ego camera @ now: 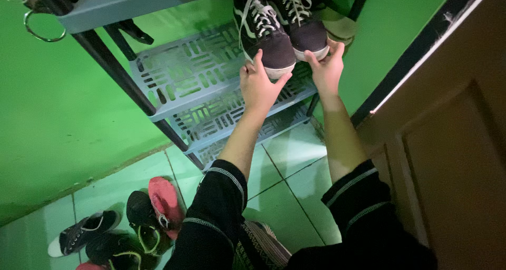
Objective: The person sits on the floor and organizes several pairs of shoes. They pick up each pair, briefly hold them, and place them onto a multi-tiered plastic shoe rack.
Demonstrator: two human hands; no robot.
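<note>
A pair of dark sneakers with white laces and white soles stands on a grey slotted shelf (pixel 184 75) of a shoe rack. My left hand (pixel 259 84) grips the toe of the left sneaker (pixel 264 34), fingers spread around its front. At the toe of the right sneaker (pixel 301 23), my right hand (pixel 327 70) touches the sole with its fingertips. Both sneakers rest side by side, toes pointing toward me. Black sleeves cover my forearms up to the elbows.
The rack has lower grey shelves (pixel 226 117) and black posts (pixel 118 72), against a green wall. A brown door (pixel 453 143) stands at the right. On the tiled floor at lower left lie a black-and-white sneaker (pixel 81 232), a dark shoe with a red sole (pixel 164 200) and other shoes.
</note>
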